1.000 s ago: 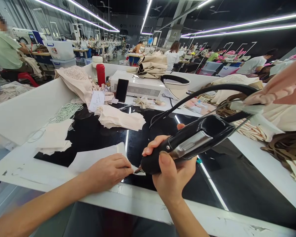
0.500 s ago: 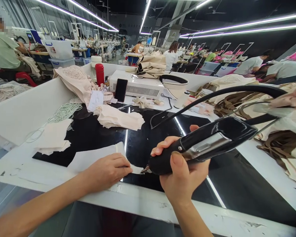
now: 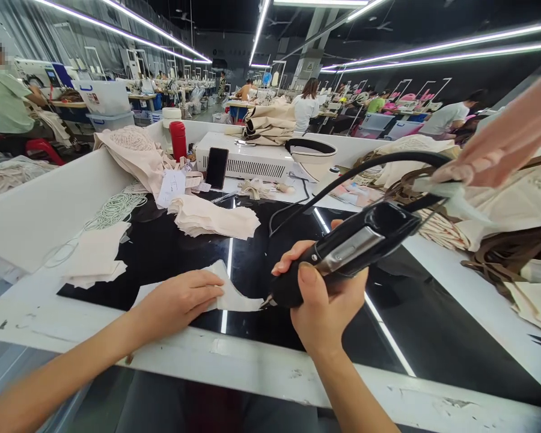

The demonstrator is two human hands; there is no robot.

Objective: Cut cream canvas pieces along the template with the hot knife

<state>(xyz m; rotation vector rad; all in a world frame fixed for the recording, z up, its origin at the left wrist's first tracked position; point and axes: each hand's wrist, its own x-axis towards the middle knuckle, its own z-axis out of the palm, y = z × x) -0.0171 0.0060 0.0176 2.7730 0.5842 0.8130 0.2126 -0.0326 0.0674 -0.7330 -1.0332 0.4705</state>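
Observation:
My right hand (image 3: 327,300) is wrapped around a black corded electric hand cutter (image 3: 342,255) with a silver side plate and a pointed metal tip. The tip touches or nearly touches the narrow right end of a white fabric piece (image 3: 234,294) with a curved edge. On that piece rests my left hand (image 3: 184,297), its fingers together at the upper edge; its thumb is hidden. More white material (image 3: 146,291) shows beside my left wrist. All of it lies on a glossy black work surface (image 3: 256,264).
Another person's hand (image 3: 482,162) reaches in from the right beside the cutter's cord (image 3: 388,157). Stacked cream fabric pieces (image 3: 214,216), a phone (image 3: 217,168), a red bottle (image 3: 178,140) and a white vented box (image 3: 247,157) stand beyond. Brown straps (image 3: 500,264) lie right.
My left hand has shifted left and up from the fabric's narrow end, uncovering its curved edge. The other person's hand has come further in from the right. The cutter sits slightly further left.

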